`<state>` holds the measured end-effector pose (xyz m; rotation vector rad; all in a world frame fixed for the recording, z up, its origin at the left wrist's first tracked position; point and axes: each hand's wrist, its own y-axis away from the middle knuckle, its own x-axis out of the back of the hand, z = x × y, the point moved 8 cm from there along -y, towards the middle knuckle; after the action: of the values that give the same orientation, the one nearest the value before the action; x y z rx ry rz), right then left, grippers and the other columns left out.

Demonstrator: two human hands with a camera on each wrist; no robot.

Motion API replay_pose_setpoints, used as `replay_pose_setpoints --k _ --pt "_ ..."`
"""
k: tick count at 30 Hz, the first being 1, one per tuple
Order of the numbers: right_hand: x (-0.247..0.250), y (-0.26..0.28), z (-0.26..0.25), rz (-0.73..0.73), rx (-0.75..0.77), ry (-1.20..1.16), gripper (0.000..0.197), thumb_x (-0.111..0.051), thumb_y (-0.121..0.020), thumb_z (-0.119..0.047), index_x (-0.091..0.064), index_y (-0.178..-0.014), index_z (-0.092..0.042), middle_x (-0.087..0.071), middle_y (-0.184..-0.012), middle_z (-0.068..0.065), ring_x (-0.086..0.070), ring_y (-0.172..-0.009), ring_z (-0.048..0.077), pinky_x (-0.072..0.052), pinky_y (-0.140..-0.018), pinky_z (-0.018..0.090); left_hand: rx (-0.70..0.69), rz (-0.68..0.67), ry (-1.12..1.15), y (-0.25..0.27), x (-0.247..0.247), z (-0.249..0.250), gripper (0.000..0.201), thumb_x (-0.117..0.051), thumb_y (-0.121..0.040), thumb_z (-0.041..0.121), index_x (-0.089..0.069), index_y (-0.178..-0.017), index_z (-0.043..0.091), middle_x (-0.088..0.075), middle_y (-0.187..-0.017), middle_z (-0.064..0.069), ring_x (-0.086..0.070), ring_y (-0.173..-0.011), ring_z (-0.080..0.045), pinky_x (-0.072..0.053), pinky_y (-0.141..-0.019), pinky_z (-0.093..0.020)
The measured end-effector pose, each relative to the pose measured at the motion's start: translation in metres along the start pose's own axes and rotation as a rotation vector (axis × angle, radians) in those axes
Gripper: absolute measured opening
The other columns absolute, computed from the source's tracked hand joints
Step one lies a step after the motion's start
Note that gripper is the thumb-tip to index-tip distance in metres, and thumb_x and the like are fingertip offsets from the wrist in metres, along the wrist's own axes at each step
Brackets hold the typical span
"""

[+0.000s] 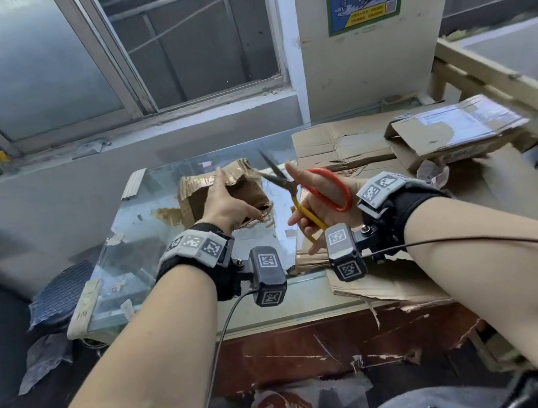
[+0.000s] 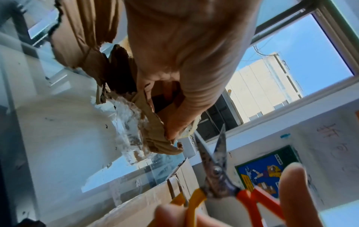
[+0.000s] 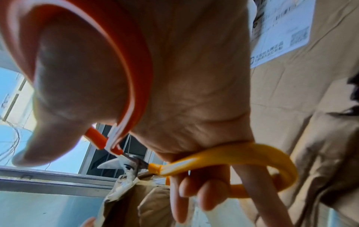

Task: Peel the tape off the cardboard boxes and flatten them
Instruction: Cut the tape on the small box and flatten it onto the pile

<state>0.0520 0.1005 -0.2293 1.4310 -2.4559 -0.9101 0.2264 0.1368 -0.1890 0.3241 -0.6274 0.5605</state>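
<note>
A small crumpled cardboard box [image 1: 244, 186] wrapped in brown tape stands on the glass table top [image 1: 146, 228]. My left hand [image 1: 226, 203] grips it from above and the near side, thumb hooked at its torn lower edge [image 2: 174, 126]. My right hand [image 1: 316, 204] holds scissors [image 1: 297, 193] with one red and one yellow handle loop, thumb through the red loop [image 3: 124, 76], fingers through the yellow loop [image 3: 272, 165]. The blades [image 2: 213, 150] stand apart, their tips at the box's right edge. Torn cardboard and whitish tape [image 2: 132, 130] hang from the box.
Flattened cardboard sheets [image 1: 339, 149] lie at the back right, with a folded box bearing a shipping label [image 1: 457, 129] on top. More torn cardboard [image 1: 385, 280] covers the table's near right edge. A window and a poster are behind. A wooden frame [image 1: 500, 91] stands at right.
</note>
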Motion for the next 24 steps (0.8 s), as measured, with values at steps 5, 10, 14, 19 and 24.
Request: replay_pose_setpoints --k 5,10,14,19,24 --pt "-0.003 -0.001 0.018 -0.112 -0.106 0.021 0.108 -0.059 -0.046 -0.087 -0.055 -0.106 0.003 -0.055 -0.076 0.010 -0.053 -0.069 0.019 -0.049 -0.079 0.040 0.075 -0.013 0.190 -0.001 0.003 -0.008 0.125 -0.085 -0.059 -0.006 -0.012 -0.154 0.027 -0.032 -0.153 -0.007 -0.046 -0.130 -0.029 -0.046 -0.103 -0.044" --pt "-0.005 -0.004 0.019 -0.099 -0.112 0.084 0.104 -0.062 -0.041 -0.086 -0.059 -0.098 0.001 -0.052 -0.074 0.008 -0.053 -0.065 0.017 -0.049 -0.076 0.036 0.083 0.113 0.464 -0.001 0.008 -0.013 0.097 -0.080 -0.065 -0.002 -0.035 -0.148 0.019 -0.048 -0.142 -0.006 -0.056 -0.118 -0.023 -0.049 -0.099 -0.036" --pt "-0.009 -0.008 0.010 -0.076 -0.027 0.085 0.102 -0.049 -0.054 -0.086 -0.057 -0.101 0.005 -0.050 -0.070 0.008 -0.051 -0.059 0.015 -0.048 -0.075 0.033 0.178 0.278 0.786 0.007 0.015 -0.018 0.057 -0.084 -0.071 0.014 -0.063 -0.123 0.014 -0.064 -0.111 -0.003 -0.065 -0.090 -0.016 -0.056 -0.074 -0.027" --pt "-0.028 -0.012 0.005 -0.156 0.009 0.028 0.098 -0.041 -0.057 -0.088 -0.061 -0.091 0.001 -0.051 -0.068 0.007 -0.051 -0.057 0.017 -0.053 -0.080 0.042 0.370 0.462 1.042 0.018 0.026 -0.036 0.015 -0.076 -0.080 0.005 -0.073 -0.093 0.012 -0.067 -0.079 -0.007 -0.066 -0.066 -0.020 -0.056 -0.051 -0.030" --pt "-0.042 -0.017 -0.005 -0.175 0.067 -0.092 0.094 -0.040 -0.056 -0.089 -0.062 -0.079 -0.001 -0.047 -0.068 0.009 -0.046 -0.062 0.020 -0.054 -0.078 0.040 0.389 0.384 1.129 0.020 0.022 -0.029 0.023 -0.065 -0.088 0.000 -0.069 -0.110 0.006 -0.066 -0.089 -0.011 -0.063 -0.067 -0.021 -0.046 -0.032 -0.023"
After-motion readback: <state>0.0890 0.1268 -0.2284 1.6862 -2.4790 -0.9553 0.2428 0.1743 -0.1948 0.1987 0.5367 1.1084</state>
